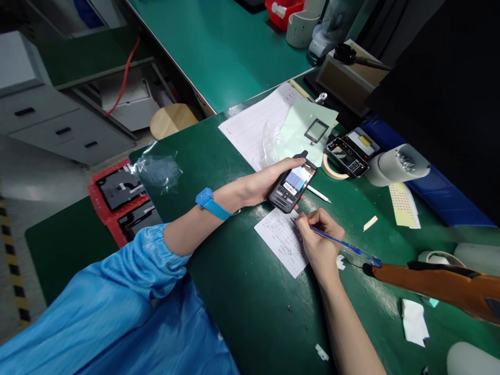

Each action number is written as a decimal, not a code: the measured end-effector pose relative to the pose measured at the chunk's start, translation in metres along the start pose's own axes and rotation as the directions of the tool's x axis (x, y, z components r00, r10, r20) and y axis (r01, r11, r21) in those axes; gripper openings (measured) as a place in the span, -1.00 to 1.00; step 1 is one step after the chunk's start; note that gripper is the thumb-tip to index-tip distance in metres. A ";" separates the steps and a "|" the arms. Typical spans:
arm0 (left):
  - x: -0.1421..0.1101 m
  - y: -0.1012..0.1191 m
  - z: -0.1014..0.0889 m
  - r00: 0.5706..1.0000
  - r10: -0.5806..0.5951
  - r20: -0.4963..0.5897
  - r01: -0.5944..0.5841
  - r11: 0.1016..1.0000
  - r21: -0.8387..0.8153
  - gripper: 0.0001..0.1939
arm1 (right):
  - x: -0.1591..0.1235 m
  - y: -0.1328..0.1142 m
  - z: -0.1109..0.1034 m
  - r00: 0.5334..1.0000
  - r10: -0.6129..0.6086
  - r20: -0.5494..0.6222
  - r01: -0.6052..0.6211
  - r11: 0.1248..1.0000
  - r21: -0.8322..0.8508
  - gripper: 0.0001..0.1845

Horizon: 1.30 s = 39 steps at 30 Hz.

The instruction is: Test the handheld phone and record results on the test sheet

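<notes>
My left hand (261, 186), with a blue wrist strap (214, 204) behind it, is closed around a black handheld radio (282, 197). The radio has a stub antenna, and its small screen is lit. Just below it, a sheet of paper (282, 240) with a printed grid and handwriting lies on the green bench. My right hand (321, 237) grips a blue pen (344, 244), its tip at the upper part of the sheet. Behind the radio, a white stick-like tool (319, 194) rests on the bench.
An opened device housing (347, 156) lies beside a tape roll (334, 169) and a grey cup of small metal parts (398, 165). A small black-framed panel (316, 130) rests on pale green sheeting. An orange-brown tool (437, 286) juts in from the right. Clear plastic bags (160, 169) lie at left.
</notes>
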<state>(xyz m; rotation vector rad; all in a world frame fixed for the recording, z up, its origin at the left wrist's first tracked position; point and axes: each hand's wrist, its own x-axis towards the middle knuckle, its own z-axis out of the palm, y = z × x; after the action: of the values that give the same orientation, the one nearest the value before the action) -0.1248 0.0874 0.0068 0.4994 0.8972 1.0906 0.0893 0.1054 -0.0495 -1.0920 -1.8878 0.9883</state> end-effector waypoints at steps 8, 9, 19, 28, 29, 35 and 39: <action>0.000 0.000 0.000 1.000 -0.001 0.001 0.001 1.000 -0.008 -0.62 | -0.001 -0.001 0.000 0.999 0.034 -0.033 -0.032 0.998 0.062 -0.56; -0.001 0.001 0.001 1.000 -0.006 0.005 0.006 1.000 -0.009 -0.62 | -0.001 -0.001 0.000 0.999 0.044 -0.030 -0.042 0.996 0.073 -0.56; 0.000 0.000 0.003 1.000 0.008 -0.002 -0.008 1.000 0.013 -0.63 | 0.003 -0.008 0.000 0.999 0.034 -0.013 -0.034 0.999 0.040 -0.55; 0.001 -0.001 0.000 1.000 0.005 0.002 -0.005 1.000 -0.010 -0.64 | 0.000 -0.002 0.000 0.997 0.074 -0.020 -0.072 0.994 0.079 -0.50; 0.001 -0.001 0.000 1.000 0.003 0.009 -0.003 1.000 -0.013 -0.64 | 0.000 -0.001 0.000 0.997 0.077 -0.019 -0.076 0.994 0.077 -0.50; 0.002 -0.001 0.000 1.000 -0.008 0.024 0.009 0.999 -0.031 -0.62 | 0.001 0.000 0.000 0.998 0.050 -0.024 -0.049 0.998 0.029 -0.53; 0.002 -0.001 0.000 1.000 -0.004 0.015 0.005 0.999 -0.040 -0.62 | 0.001 0.000 0.001 0.999 0.043 -0.032 -0.042 0.999 0.026 -0.50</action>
<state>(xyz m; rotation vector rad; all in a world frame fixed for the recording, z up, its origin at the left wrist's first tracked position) -0.1237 0.0886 0.0050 0.4715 0.8613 1.0976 0.0883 0.1060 -0.0495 -1.1310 -1.8274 1.0099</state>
